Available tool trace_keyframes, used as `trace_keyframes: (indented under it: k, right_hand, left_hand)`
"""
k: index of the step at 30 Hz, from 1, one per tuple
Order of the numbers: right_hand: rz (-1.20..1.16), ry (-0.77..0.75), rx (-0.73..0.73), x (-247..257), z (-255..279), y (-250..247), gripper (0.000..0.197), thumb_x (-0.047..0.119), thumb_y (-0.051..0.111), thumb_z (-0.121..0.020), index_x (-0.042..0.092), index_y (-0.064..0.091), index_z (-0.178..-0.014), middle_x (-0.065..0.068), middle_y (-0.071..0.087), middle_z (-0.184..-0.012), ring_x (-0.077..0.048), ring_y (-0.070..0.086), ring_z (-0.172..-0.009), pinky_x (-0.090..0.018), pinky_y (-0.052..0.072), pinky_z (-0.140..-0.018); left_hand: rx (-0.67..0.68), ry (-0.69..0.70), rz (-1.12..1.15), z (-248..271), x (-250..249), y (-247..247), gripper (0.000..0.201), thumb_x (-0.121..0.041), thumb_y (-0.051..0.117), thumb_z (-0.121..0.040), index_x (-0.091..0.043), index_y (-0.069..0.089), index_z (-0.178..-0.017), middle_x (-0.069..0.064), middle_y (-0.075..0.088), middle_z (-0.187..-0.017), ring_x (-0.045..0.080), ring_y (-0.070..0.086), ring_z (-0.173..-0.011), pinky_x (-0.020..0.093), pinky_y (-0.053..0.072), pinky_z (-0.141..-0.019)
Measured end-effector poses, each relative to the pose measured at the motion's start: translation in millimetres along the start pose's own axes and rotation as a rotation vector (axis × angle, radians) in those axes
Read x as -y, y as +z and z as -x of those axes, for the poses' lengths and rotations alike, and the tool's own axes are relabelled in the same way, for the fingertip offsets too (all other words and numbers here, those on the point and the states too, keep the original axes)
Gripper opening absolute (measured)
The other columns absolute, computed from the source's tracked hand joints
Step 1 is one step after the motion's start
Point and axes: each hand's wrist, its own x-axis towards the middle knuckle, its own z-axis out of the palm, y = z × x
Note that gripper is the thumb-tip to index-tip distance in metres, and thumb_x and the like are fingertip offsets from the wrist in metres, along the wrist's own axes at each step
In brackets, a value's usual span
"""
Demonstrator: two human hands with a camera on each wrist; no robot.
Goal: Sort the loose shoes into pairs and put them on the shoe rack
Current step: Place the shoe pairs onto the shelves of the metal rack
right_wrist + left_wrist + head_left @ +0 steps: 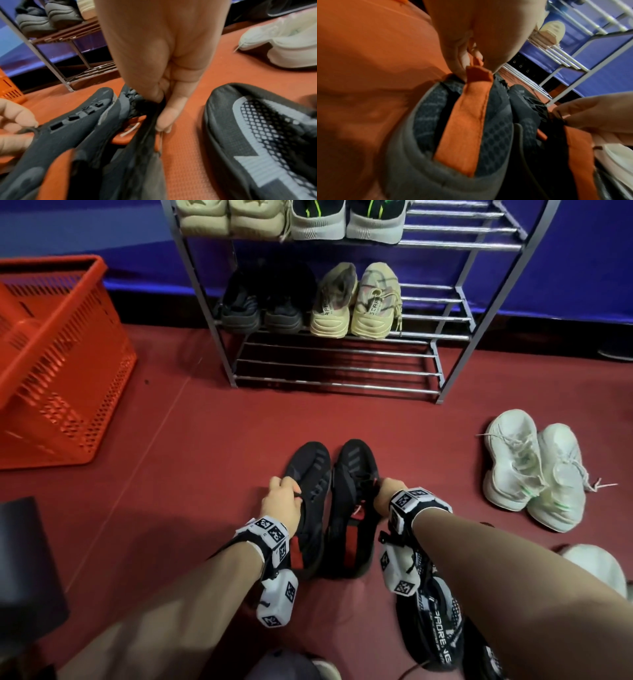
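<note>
Two black shoes (334, 501) stand side by side on the floor (191, 440), at 6 o'clock from the shoe rack (339, 364); left hand (282, 501) and right hand (387, 494) each pinch one (grips closed on collars).

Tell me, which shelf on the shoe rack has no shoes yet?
The bottom shelf of the shoe rack: its bars are bare, while both shelves above hold pairs.
</note>
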Motion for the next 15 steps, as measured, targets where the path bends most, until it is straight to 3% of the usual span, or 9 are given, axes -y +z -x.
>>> trace_keyframes:
  k: [2, 5, 7, 9, 11, 13, 15]
  right_hand:
    - [0.003, 0.000, 0.017, -1.7, 0.6, -0.3, 0.019, 0.013, 0.055, -0.089, 0.009, 0.066, -0.104, -0.014, 0.069, -0.104, -0.031, 0.066, -0.101, -0.032, 0.049, -0.077]
    - [0.047, -0.050, 0.072, -10.4, -14.7, 4.2, 0.006, 0.016, 0.059, -0.078, 0.019, 0.060, -0.082, -0.006, 0.067, -0.081, -0.029, 0.069, -0.087, -0.037, 0.057, -0.078]
    - [0.067, -0.031, 0.151, -32.3, -58.4, 23.2, 0.017, 0.019, 0.062, -0.065, 0.027, 0.064, -0.080, 0.000, 0.069, -0.070, -0.026, 0.072, -0.077, -0.045, 0.060, -0.074]
    - [0.041, -0.016, 0.233, -40.7, -70.6, 31.5, 0.029, 0.017, 0.061, -0.063, 0.040, 0.068, -0.078, 0.000, 0.073, -0.073, -0.026, 0.073, -0.075, -0.047, 0.060, -0.073]
    - [-0.036, -0.039, 0.201, -21.0, -13.3, 9.0, 0.021, 0.019, 0.064, -0.072, 0.031, 0.070, -0.088, -0.001, 0.073, -0.090, -0.028, 0.072, -0.089, -0.043, 0.058, -0.082]
    - [-0.083, -0.047, 0.168, -15.6, 8.1, 0.2, 0.029, 0.022, 0.059, -0.090, 0.015, 0.063, -0.117, -0.010, 0.066, -0.110, -0.029, 0.064, -0.109, -0.038, 0.052, -0.092]
    - [-0.023, -0.054, 0.121, -12.7, 12.8, -4.3, 0.034, 0.033, 0.056, -0.091, 0.015, 0.059, -0.120, -0.013, 0.064, -0.107, -0.032, 0.063, -0.107, -0.037, 0.052, -0.090]
  left_hand:
    - [0.007, -0.018, 0.011, 1.1, -2.2, -2.1, 0.011, -0.014, 0.056, -0.090, -0.018, 0.053, -0.100, 0.005, 0.044, -0.116, 0.033, 0.061, -0.092, 0.036, 0.047, -0.084]
    - [0.037, -0.013, -0.015, 7.1, -5.1, -3.2, 0.023, -0.013, 0.061, -0.084, -0.021, 0.051, -0.103, 0.004, 0.042, -0.115, 0.030, 0.061, -0.088, 0.034, 0.048, -0.080]
    - [0.041, -0.019, -0.041, 12.2, -10.6, -6.9, 0.024, -0.021, 0.062, -0.083, -0.019, 0.049, -0.103, 0.003, 0.046, -0.109, 0.029, 0.060, -0.089, 0.033, 0.047, -0.076]
    - [0.064, -0.038, -0.081, 17.5, -18.5, -11.8, 0.023, -0.035, 0.059, -0.084, -0.017, 0.051, -0.096, 0.002, 0.058, -0.095, 0.029, 0.062, -0.088, 0.032, 0.048, -0.074]
    - [0.134, -0.031, -0.124, 23.0, -23.9, -11.7, 0.031, -0.050, 0.056, -0.083, -0.018, 0.057, -0.084, 0.001, 0.067, -0.084, 0.027, 0.065, -0.084, 0.032, 0.052, -0.074]
    - [0.227, -0.004, -0.170, 27.8, -27.0, -6.0, 0.044, -0.063, 0.054, -0.079, -0.020, 0.060, -0.077, 0.000, 0.069, -0.083, 0.023, 0.065, -0.082, 0.030, 0.052, -0.072]
    - [0.281, 0.003, -0.222, 31.1, -32.7, -1.2, 0.058, -0.074, 0.050, -0.074, -0.019, 0.062, -0.083, 0.001, 0.068, -0.085, 0.024, 0.065, -0.081, 0.030, 0.049, -0.067]
